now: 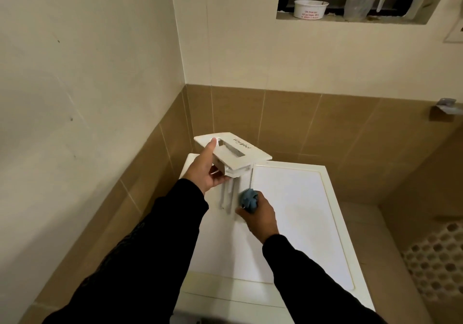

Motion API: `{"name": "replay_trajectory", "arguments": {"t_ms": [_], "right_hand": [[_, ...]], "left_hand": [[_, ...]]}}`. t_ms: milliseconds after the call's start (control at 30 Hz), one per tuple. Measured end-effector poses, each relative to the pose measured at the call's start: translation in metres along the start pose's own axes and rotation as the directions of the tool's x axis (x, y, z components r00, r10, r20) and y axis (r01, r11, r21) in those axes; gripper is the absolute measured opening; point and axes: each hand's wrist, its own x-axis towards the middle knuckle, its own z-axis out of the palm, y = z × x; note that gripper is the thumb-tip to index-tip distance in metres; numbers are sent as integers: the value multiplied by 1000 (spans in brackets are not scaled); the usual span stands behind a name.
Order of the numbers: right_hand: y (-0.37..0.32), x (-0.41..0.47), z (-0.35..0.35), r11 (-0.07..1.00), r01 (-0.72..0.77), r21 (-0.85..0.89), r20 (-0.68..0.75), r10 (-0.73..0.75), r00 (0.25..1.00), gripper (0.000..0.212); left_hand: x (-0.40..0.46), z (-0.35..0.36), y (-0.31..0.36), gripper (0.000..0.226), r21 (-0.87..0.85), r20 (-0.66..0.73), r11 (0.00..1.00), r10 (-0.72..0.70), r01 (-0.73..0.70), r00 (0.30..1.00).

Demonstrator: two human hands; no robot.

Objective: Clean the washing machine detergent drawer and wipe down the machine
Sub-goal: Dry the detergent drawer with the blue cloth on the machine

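Detergent drawer [235, 152] | left hand [208, 170] grips | right hand [258, 213] bunches cloth [248, 198]

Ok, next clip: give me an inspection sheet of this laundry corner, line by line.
Surface: washing machine top, white, faint marks near its middle.
Job's things: detergent drawer out of the machine, held above its back left corner; blue cloth bunched against the drawer's lower part.
Clutter: nothing seen on the machine top.
Grippers: left hand grips the drawer, thumb on its front panel; right hand holds the cloth.
Cables: nothing seen.
Surroundings: cream wall above brown tiles; wall niche holding a white tub and a clear jug; hexagon-patterned floor on the right.
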Motion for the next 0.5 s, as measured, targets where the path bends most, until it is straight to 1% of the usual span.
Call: {"name": "replay_trajectory", "arguments": {"t_ms": [33, 67, 133, 200, 233, 267, 300, 333, 367, 400, 467, 500], "right_hand": [[1, 1, -4, 999, -18, 29, 44, 17, 999, 33], [2, 3, -8, 994, -44, 104, 69, 37, 997, 30], [8, 8, -23, 932, -108, 347, 71, 88, 994, 31], [12, 15, -42, 822, -137, 553, 58, 126, 990, 36], [7, 19, -52, 758, -140, 637, 51, 140, 989, 30], [0, 25, -61, 681, -140, 719, 56, 144, 988, 17], [-10, 31, -69, 617, -139, 774, 71, 134, 988, 13], [-23, 37, -78, 585, -121, 802, 76, 100, 992, 18], [-39, 41, -88, 583, -80, 809, 68, 42, 997, 20], [-58, 45, -97, 594, -17, 804, 36, -21, 999, 19], [-93, 49, -110, 656, 117, 746, -25, -147, 989, 18], [-109, 51, -115, 703, 178, 689, -40, -208, 977, 20]], "left_hand": [[0, -2, 0, 42, 29, 2, 1000, 10, -10, 1000], [0, -4, 0, 42, 50, -2, 999, 17, -17, 1000], [0, -8, 0, 44, 75, -4, 997, 35, -35, 999], [1, -13, -2, 46, 122, -10, 991, 51, -49, 999], [1, -15, -4, 48, 144, 0, 988, 50, -49, 999], [0, -17, -4, 50, 156, 18, 987, 48, -50, 999], [-1, -18, -4, 54, 164, 40, 985, 44, -50, 998], [-1, -19, -5, 60, 171, 60, 984, 36, -45, 998], [-1, -19, -5, 64, 175, 69, 984, 27, -39, 997], [-3, -19, -5, 64, 178, 74, 984, 18, -31, 997], [-13, -16, 0, 53, 192, 74, 981, 11, -25, 997], [-15, -14, 2, 50, 200, 67, 980, 6, -19, 998]]}}
